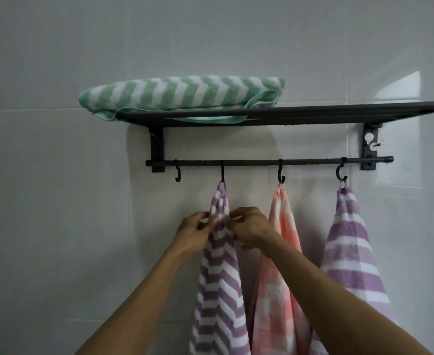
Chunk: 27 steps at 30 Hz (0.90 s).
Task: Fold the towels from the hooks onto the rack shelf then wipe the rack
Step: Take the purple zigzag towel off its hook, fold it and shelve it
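Fig.: my left hand (194, 233) & right hand (249, 226) pinch the purple towel (219, 278) w/ curled fingers; its hook (222, 172) lies straight above, towel hanging vertical.

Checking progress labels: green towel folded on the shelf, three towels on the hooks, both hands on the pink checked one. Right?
Not quite. In the head view the left hand and right hand pinch the purple zigzag towel, not the pink checked towel. The rest holds: green towel folded on the shelf, three towels on the hooks.
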{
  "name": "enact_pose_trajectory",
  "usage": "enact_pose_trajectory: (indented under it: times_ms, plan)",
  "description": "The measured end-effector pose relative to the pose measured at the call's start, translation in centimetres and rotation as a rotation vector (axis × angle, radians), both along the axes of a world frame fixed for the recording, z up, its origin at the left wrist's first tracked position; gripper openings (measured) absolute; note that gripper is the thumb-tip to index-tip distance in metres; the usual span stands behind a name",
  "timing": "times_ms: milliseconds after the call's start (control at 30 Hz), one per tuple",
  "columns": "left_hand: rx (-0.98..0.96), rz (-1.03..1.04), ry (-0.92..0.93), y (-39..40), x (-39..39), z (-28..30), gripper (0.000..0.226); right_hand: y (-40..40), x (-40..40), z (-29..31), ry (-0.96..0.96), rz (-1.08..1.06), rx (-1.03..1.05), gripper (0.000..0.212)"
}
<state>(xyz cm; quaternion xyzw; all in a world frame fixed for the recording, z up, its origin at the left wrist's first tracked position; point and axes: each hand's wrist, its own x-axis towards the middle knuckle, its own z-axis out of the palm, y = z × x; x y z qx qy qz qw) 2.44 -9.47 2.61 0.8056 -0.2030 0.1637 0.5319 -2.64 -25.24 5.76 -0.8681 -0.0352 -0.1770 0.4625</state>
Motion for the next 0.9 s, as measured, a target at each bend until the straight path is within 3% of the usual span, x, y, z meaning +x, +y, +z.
enact_pose_trajectory:
  times_ms: [200,433,567,700,900]
  plan:
    - [-0.053,0.071,-0.124,-1.5,0.8,1.6,0.020,0.0,1.7,0.3,-0.159,-0.031,0.021,0.009]
    - [-0.186,0.075,-0.308,-2.5,0.5,2.6,0.015,-1.0,1.5,1.4,-0.304,0.000,0.116,0.020]
    - [-0.247,0.068,-0.375,-2.6,-0.4,2.5,0.016,-1.0,0.7,1.3,-0.348,0.040,0.135,0.016]
    - [-0.274,0.006,-0.300,-2.4,-2.2,2.9,0.014,-1.2,-0.7,1.3,-0.236,0.175,0.243,0.013]
    - [-0.265,0.070,-0.232,-1.1,-5.6,3.2,0.019,-2.0,-3.6,0.7,-0.069,0.325,0.311,0.033]
